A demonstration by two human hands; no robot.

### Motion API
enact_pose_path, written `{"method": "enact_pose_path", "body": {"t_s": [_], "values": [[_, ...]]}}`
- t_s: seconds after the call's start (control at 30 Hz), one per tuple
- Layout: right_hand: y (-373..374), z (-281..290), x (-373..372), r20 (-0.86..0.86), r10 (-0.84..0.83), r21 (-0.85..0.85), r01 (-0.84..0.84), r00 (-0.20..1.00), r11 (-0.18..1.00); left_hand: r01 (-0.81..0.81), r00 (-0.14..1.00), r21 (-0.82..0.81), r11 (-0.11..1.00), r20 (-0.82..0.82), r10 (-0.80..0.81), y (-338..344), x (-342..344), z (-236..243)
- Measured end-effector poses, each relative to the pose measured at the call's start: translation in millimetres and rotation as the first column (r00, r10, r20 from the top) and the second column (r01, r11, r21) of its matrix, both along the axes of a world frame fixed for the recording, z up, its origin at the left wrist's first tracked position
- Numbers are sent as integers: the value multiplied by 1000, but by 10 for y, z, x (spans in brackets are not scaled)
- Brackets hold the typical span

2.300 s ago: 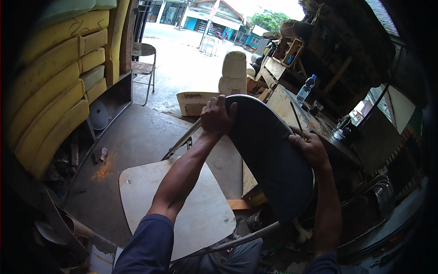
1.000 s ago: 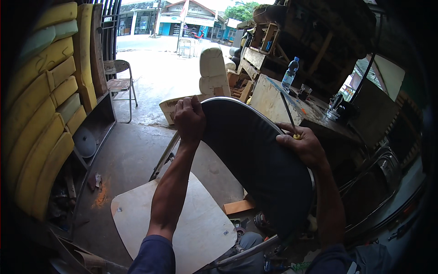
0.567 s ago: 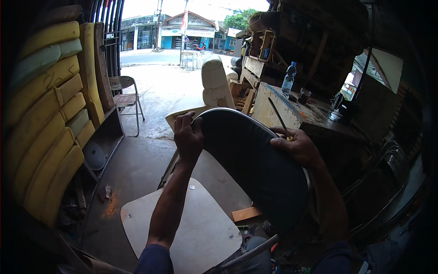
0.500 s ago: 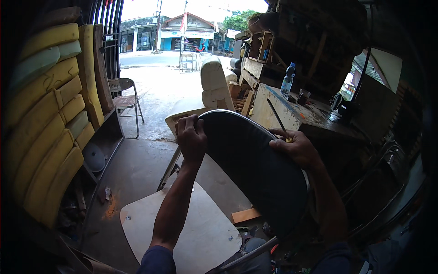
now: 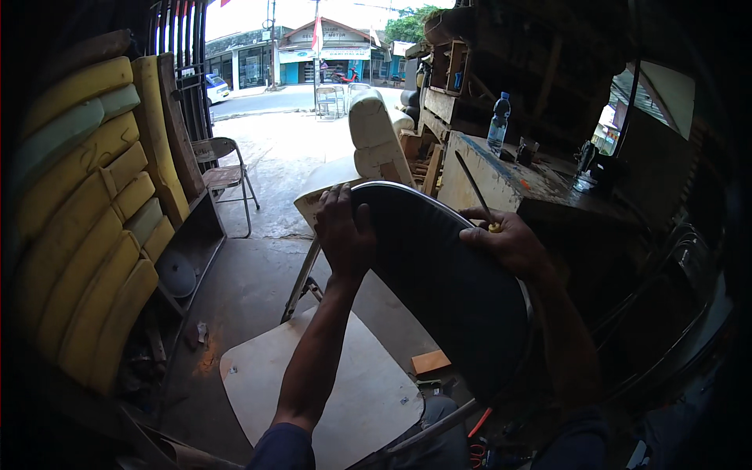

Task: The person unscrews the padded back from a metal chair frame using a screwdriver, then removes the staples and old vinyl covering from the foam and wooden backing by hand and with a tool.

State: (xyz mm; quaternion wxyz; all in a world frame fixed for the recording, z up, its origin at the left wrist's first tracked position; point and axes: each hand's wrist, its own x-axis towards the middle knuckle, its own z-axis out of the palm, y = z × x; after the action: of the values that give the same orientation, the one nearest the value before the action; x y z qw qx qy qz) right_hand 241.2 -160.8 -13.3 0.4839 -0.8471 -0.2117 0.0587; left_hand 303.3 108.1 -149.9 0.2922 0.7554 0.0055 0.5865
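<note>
A black padded chair backrest with a pale metal rim tilts in front of me, above a pale board seat. My left hand rests against the upper left end of the backrest, its fingers stretched out and its thumb apart over the black cover. On the right side my right hand is closed round a screwdriver with a yellow handle and a long dark shaft pointing up and left. The right thumb also presses on the backrest's edge; the fingers behind the rim are hidden.
Yellow foam cushions are stacked at left, beside a folding chair. A cream padded seat stands ahead. On the workbench at right are a water bottle and a glass. A wooden block and red-handled scissors lie low down.
My left hand has uncurled from the rim, its fingers now straighter and its thumb apart. My right hand still holds the screwdriver. The view has shifted slightly, and a vehicle has appeared on the street.
</note>
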Motion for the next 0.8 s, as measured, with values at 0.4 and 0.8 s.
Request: {"method": "enact_pose_path", "body": {"t_s": [0.4,0.8], "values": [[36,-38,58,233,-81,-203,130,969,971,433,892,257,864,-258,-370,-848,-541,15],[97,-5,-88,136,-342,25,341,930,940,630,769,210,748,-309,-560,-1318,-1167,39]]}}
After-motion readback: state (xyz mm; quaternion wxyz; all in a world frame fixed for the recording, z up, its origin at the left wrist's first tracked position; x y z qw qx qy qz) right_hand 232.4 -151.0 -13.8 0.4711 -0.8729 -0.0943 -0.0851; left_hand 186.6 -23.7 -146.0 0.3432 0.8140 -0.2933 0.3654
